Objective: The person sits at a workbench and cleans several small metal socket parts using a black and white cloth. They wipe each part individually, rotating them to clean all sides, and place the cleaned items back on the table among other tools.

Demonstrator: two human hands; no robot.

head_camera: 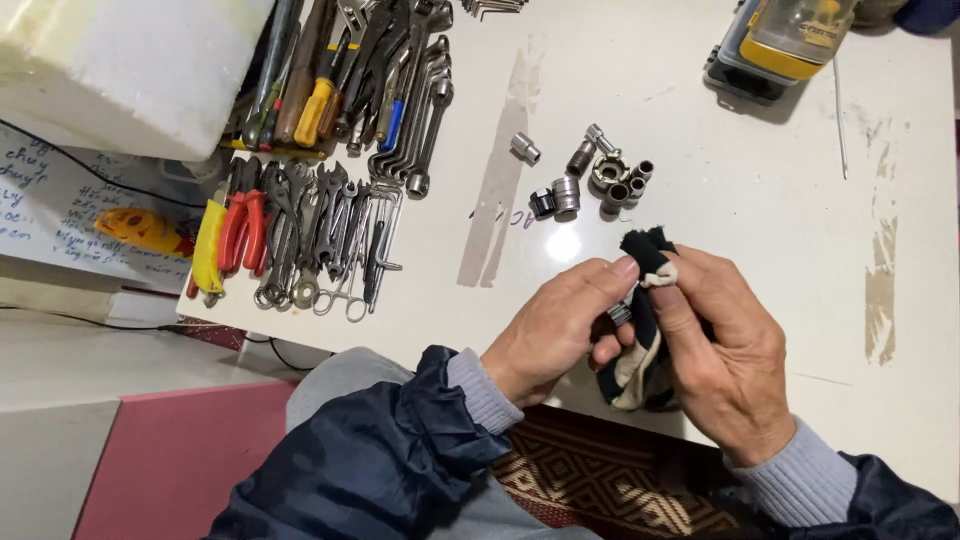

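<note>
wiping one small steel socket (620,313), pinched in the left hand (556,325), with a black rag (643,300) clasped by the right hand (722,350); eight or so sockets (590,175) wait untouched, seemingly uncleaned, on the white table (700,200).

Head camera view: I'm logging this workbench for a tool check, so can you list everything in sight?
Table: one, white, scuffed, filling the upper right.
Sockets: about nine, silver and dark metal, clustered at centre.
Wrenches and spanners: many, steel, laid at upper left.
Pliers: one, red-handled, left edge of the table.
Screwdrivers: several, yellow, blue and brown handles, upper left.
Foam block: one, white, top left corner.
Case: one, yellow and black, top right.
Rag: one, black and cream, between the hands.
Small socket: one, silver, in the left fingers.
Left hand: holds the small socket.
Right hand: grips the rag.
</note>
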